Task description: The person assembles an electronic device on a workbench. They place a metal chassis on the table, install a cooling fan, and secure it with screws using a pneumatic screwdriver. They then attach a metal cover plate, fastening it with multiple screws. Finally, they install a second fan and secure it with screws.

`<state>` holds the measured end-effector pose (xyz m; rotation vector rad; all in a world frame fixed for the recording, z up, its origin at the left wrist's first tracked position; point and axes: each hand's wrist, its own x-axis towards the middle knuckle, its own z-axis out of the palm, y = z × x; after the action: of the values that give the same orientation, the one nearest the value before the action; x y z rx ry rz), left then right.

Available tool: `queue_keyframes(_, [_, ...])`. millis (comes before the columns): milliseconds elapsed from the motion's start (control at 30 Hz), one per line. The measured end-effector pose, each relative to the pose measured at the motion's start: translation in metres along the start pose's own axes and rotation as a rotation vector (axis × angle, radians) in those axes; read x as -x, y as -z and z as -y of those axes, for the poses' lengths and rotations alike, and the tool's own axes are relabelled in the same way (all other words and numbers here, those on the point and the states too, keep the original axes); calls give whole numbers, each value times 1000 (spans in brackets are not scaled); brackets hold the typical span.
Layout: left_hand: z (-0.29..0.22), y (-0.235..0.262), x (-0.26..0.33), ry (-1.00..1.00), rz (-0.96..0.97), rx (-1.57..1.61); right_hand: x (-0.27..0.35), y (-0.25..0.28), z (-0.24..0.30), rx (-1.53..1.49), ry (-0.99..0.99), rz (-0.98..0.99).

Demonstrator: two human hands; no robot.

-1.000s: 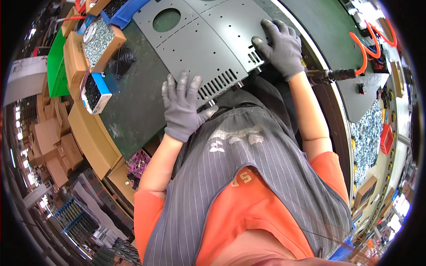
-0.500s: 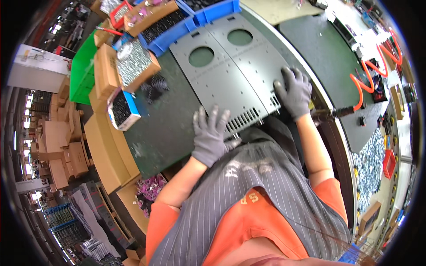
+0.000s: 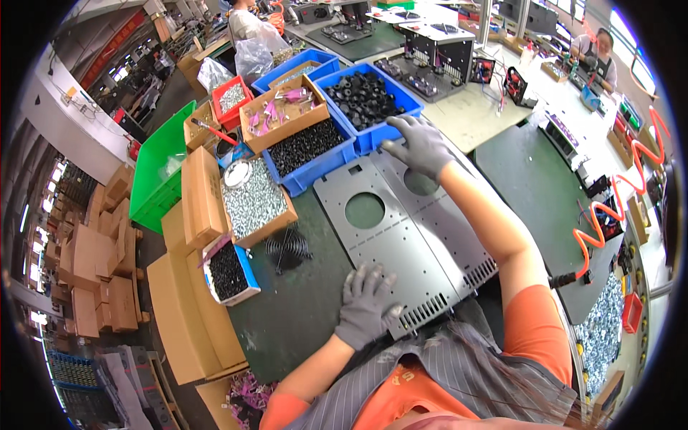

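Note:
Two grey sheet-metal panels lie side by side on the dark table, the left panel and the right panel. Each has a round cutout at its far end and a row of slots at the near end. My gloved left hand rests spread at the near left corner of the left panel. Stretched forward over the right panel, my gloved right hand partly hides its cutout. Its fingers are apart, beside the blue bin of black plastic parts, and nothing shows in them.
Left of the panels are a blue bin of small black pieces, a cardboard box of silver screws, a black fan guard and a small box of black screws. An orange coiled hose hangs at right. Other people work farther back.
My right hand has left the near right edge of the panels and reached forward to the far blue bin. My left hand stays by the near left corner. The view has tilted up.

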<state>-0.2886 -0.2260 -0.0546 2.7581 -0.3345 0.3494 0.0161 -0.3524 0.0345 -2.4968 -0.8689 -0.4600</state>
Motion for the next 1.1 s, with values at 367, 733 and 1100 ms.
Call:
queue_keyframes(367, [1,7,-11,34,-15,111,-157,-96,-39,-121,-105,568])
queue_keyframes(733, [5,8,-11,45,-3,100,-166,-97,-28,140,-70,680])
queue_keyframes(1100, [4,5,-8,49,10,107,-172,-98,-32,127,-98,680])
